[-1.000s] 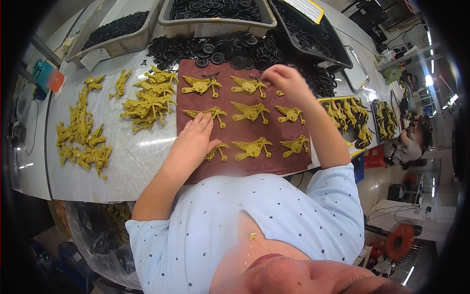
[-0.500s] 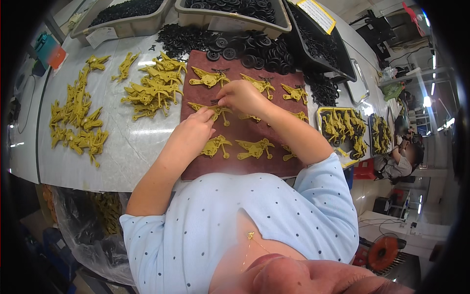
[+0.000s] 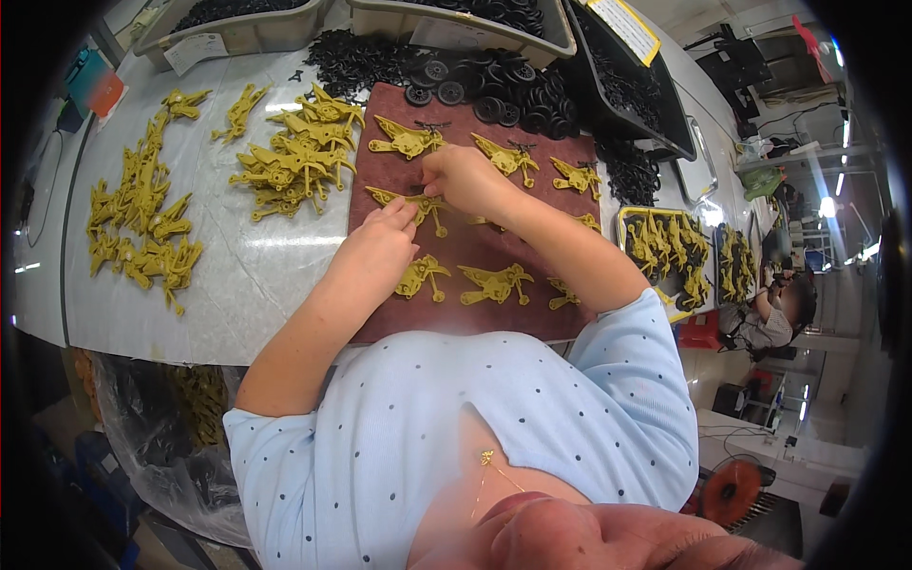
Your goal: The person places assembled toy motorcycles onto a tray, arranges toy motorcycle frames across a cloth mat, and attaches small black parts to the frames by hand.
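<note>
A yellow plastic part (image 3: 439, 224), shaped like a small toy vehicle frame, lies on a reddish-brown cloth (image 3: 388, 101). My left hand (image 3: 380, 245) holds it down from the near left, fingers closed together on it. Over its top edge my right hand (image 3: 467, 180) is pinched on a small black piece (image 3: 418, 190), mostly hidden by the fingers. Above it, a similar yellow part (image 3: 404, 141) carries a thin black piece at its tip. Another yellow part (image 3: 496, 284) lies nearer to me. My right forearm covers some of the parts in the middle.
Yellow parts lie in a heap (image 3: 299, 157) and a looser group (image 3: 142, 218) to the left. Black wheels (image 3: 522, 100) and small black pieces (image 3: 351, 62) sit beyond the cloth, before grey bins (image 3: 465, 36) and a black bin (image 3: 665, 138). Trays (image 3: 619, 228) of assembled parts stand right.
My right hand has shifted slightly left and nearer to the held yellow part. My left hand stays on that part. The whole view has shifted a little.
</note>
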A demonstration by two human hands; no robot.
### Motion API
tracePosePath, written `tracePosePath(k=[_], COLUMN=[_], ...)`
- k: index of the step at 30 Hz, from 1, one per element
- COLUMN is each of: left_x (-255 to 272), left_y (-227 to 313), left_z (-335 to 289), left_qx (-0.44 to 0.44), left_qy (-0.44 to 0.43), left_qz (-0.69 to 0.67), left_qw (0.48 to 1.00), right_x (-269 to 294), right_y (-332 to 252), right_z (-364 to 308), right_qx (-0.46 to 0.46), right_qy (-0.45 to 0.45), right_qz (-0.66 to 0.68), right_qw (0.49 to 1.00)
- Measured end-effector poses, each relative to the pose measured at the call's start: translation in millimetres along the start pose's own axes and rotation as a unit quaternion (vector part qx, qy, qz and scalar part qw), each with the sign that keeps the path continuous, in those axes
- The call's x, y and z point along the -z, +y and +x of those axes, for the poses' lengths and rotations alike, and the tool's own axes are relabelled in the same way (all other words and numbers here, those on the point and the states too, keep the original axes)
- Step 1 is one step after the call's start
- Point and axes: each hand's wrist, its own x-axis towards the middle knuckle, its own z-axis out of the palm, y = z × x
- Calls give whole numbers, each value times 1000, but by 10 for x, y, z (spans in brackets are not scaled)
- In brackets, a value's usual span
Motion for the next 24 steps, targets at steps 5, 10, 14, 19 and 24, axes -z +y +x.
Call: tracePosePath(k=[5, 10, 14, 19, 24], left_x=[-6, -23, 65, 154, 159], left_y=[-17, -6, 31, 64, 111], left_z=[13, -1, -4, 50, 65], left_qx=[-13, -3, 21, 28, 42], left_qy=[-2, 0, -6, -11, -13], left_qz=[2, 3, -7, -33, -20], left_qw=[1000, 1000, 1000, 999, 999], right_x=[129, 475, 1053, 1504, 1331], right_y=[-31, 24, 825, 2031, 2166], right_z=[-42, -258, -513, -1091, -1077], right_qx=[-69, -62, -113, -239, -131], right_qy=[-63, 52, 208, 309, 277], right_qz=[88, 101, 40, -156, -183], right_qw=[992, 992, 971, 907, 934])
